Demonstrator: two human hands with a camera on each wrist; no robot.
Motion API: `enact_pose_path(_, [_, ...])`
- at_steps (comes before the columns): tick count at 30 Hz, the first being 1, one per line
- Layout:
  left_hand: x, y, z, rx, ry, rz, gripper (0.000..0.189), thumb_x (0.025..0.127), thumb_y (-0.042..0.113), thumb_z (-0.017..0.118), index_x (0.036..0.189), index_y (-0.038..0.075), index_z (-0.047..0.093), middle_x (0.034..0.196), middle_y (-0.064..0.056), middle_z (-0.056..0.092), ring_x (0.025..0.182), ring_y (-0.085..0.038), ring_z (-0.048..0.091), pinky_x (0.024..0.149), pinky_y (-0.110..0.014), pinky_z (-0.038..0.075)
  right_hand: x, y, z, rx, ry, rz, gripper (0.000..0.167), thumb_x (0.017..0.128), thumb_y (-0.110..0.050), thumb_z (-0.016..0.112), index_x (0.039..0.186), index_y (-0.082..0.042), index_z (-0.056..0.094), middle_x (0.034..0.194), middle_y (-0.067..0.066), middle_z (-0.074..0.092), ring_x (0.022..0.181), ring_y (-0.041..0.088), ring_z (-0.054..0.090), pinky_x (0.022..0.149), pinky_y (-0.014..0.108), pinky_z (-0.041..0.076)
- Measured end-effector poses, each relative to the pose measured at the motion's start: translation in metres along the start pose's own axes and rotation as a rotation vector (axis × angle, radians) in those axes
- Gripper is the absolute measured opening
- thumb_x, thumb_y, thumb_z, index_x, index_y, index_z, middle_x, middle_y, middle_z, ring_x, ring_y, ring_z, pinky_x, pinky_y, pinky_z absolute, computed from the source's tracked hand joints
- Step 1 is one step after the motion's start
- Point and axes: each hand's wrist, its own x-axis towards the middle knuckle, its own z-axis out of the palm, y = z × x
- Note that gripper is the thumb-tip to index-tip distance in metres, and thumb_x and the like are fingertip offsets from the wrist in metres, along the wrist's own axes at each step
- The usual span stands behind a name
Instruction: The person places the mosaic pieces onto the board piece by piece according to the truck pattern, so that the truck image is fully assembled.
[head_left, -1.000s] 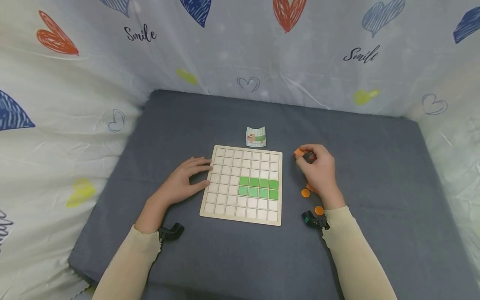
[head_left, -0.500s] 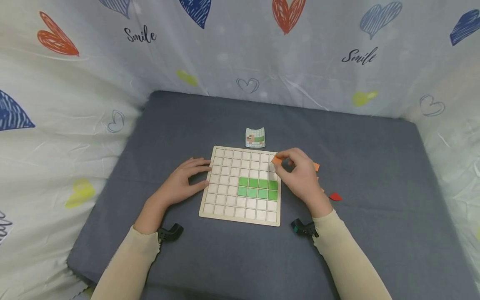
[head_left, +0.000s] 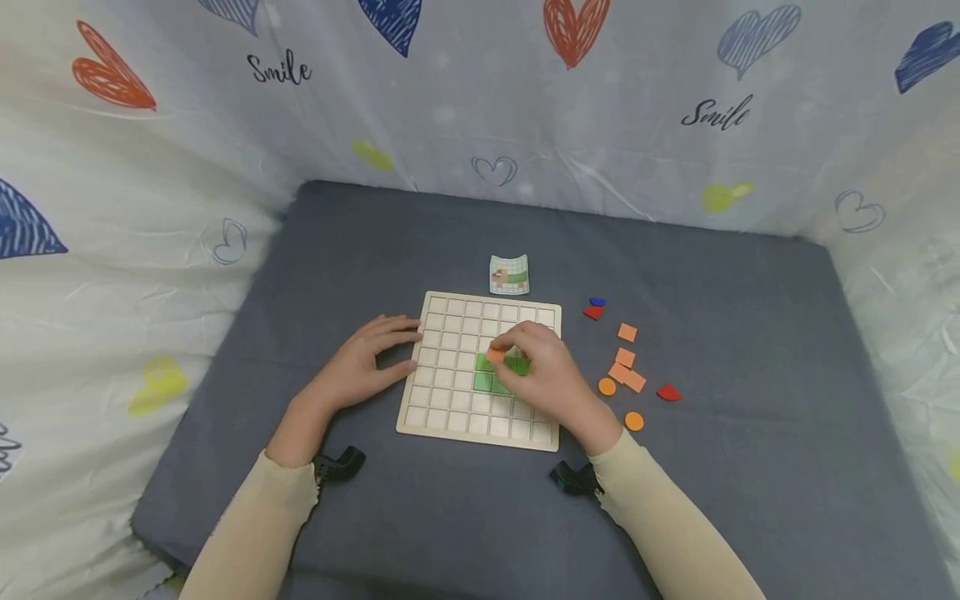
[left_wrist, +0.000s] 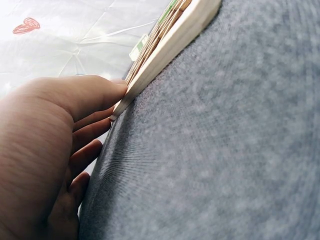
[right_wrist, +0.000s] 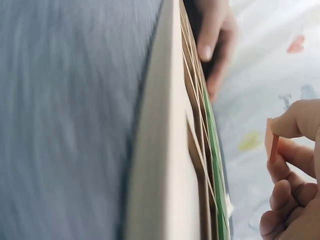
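Note:
A square wooden grid board [head_left: 442,417] lies on the dark grey cloth, with two rows of green square tiles [head_left: 483,382] set in its cells. My right hand [head_left: 551,375] is over the board and pinches an orange square tile [head_left: 495,355] between thumb and fingers; the right wrist view shows the tile [right_wrist: 271,141] held above the board's surface. Part of the green rows is hidden under this hand. My left hand [head_left: 367,362] rests at the board's left edge with relaxed fingers, and its thumb touches the rim in the left wrist view.
Right of the board lie several orange square tiles [head_left: 627,332], two orange discs [head_left: 633,421], red pieces [head_left: 669,392] and a blue piece [head_left: 597,302]. A small pattern card [head_left: 509,275] sits just beyond the board's far edge. A printed curtain [head_left: 450,108] surrounds the table.
My right hand has carried the orange tile left from beside the board to over its green rows, uncovering the loose pieces on the right. My left hand has stayed in place.

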Motion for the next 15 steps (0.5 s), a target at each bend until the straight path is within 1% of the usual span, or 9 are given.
enact_pose_path(5, [0.001, 0.001, -0.002, 0.005, 0.0, -0.002, 0.051, 0.103, 0.027, 0.082, 0.149, 0.01, 0.069, 0.164, -0.01, 0.053, 0.16, -0.036, 0.037, 0.139, -0.051, 0.018, 0.005, -0.004, 0.015, -0.017, -0.042, -0.066, 0.018, 0.095, -0.013, 0.084, 0.113, -0.011, 0.082, 0.107, -0.004, 0.072, 0.097, 0.02, 0.066, 0.082, 0.035, 0.06])
enact_pose_path(9, [0.001, 0.001, -0.002, -0.002, 0.004, -0.003, 0.051, 0.103, 0.027, 0.082, 0.149, 0.01, 0.069, 0.164, -0.009, 0.054, 0.16, -0.036, 0.037, 0.139, -0.051, 0.018, 0.009, -0.005, 0.024, -0.043, -0.066, -0.112, 0.018, 0.096, -0.015, 0.084, 0.113, -0.01, 0.082, 0.103, -0.004, 0.072, 0.094, 0.017, 0.067, 0.084, 0.034, 0.06])
enact_pose_path(15, [0.0, -0.001, -0.001, 0.0, -0.001, -0.012, 0.05, 0.104, 0.03, 0.081, 0.149, 0.012, 0.069, 0.164, -0.008, 0.053, 0.16, -0.034, 0.037, 0.139, -0.051, 0.018, 0.01, -0.01, 0.031, -0.132, -0.107, -0.111, 0.015, 0.098, -0.022, 0.083, 0.112, -0.014, 0.083, 0.103, -0.006, 0.072, 0.094, 0.016, 0.066, 0.084, 0.038, 0.055])
